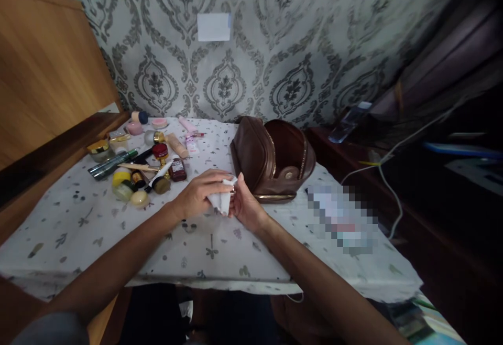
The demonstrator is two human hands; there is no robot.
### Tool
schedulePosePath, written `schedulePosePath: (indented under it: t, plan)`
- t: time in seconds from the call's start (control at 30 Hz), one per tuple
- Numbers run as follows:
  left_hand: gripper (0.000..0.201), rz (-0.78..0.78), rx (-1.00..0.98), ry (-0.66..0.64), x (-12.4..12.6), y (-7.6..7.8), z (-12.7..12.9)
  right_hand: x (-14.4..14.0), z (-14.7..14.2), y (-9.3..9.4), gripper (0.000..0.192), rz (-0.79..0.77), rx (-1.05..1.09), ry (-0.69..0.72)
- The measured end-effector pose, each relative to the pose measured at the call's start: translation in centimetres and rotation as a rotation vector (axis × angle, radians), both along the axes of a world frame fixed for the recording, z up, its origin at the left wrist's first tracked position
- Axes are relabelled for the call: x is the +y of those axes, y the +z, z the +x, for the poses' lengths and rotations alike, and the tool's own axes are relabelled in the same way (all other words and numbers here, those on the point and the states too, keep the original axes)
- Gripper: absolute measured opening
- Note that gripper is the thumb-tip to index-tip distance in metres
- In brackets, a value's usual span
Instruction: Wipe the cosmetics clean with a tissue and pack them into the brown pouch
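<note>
My left hand (pixel 200 194) is closed on a white wipe (pixel 220 202), a cloth or tissue, over the middle of the table. My right hand (pixel 248 206) meets it from the right, its fingers curled around a small item, mostly hidden by the wipe and fingers. Just behind my hands stands a brown leather makeup bag (pixel 251 153), unzipped, with its dark inside showing. Off to the left lies a cluster of cosmetics, among them a dark red bottle (pixel 178 170), a beige tube (pixel 177 146), a red-lidded jar (pixel 160 151) and a brush (pixel 138 166).
A white patterned cloth (pixel 157 256) covers the table. A wooden panel (pixel 47 46) rises at the left and a papered wall (pixel 236 72) at the back. On the right lie a blurred-out flat item (pixel 341 222), a clear box-like object (pixel 349 122) and a white cable (pixel 396 203).
</note>
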State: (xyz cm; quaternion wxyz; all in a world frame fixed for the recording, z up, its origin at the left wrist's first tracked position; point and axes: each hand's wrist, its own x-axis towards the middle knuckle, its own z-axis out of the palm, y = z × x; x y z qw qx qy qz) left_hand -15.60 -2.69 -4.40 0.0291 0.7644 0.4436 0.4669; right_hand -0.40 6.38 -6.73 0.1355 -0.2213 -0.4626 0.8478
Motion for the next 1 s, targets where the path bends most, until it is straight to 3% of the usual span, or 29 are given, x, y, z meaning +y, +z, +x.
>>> schedulePosePath:
  t: [0.17,0.27,0.4,0.53,0.63,0.83,1.0]
  plan:
    - [0.025,0.025,0.048,-0.052,-0.5,0.7,0.9,0.2,0.2,0.4,0.062,-0.021,0.016,0.009]
    - [0.029,0.062,0.001,0.001,-0.6,0.4,1.1,0.3,0.3,0.4,0.062,0.005,-0.001,0.037]
    - [0.039,0.056,-0.017,0.135,-0.3,-0.5,0.8,0.1,0.2,0.3,0.045,0.021,0.100,-0.034]
    - [0.049,-0.091,-0.093,0.279,0.0,-0.6,0.5,-0.4,0.2,0.4,0.038,0.017,0.197,-0.027]
    - [0.055,-0.252,-0.143,0.318,0.1,0.1,0.3,-0.6,0.3,0.7,0.034,0.019,0.254,-0.050]
    - [0.055,-0.476,-0.389,0.229,-0.2,0.8,0.5,-0.8,0.3,1.0,0.036,-0.005,0.343,-0.122]
    - [0.057,-0.630,-0.504,0.216,-0.3,0.9,0.8,-0.8,0.4,1.2,0.045,0.118,0.359,-0.188]
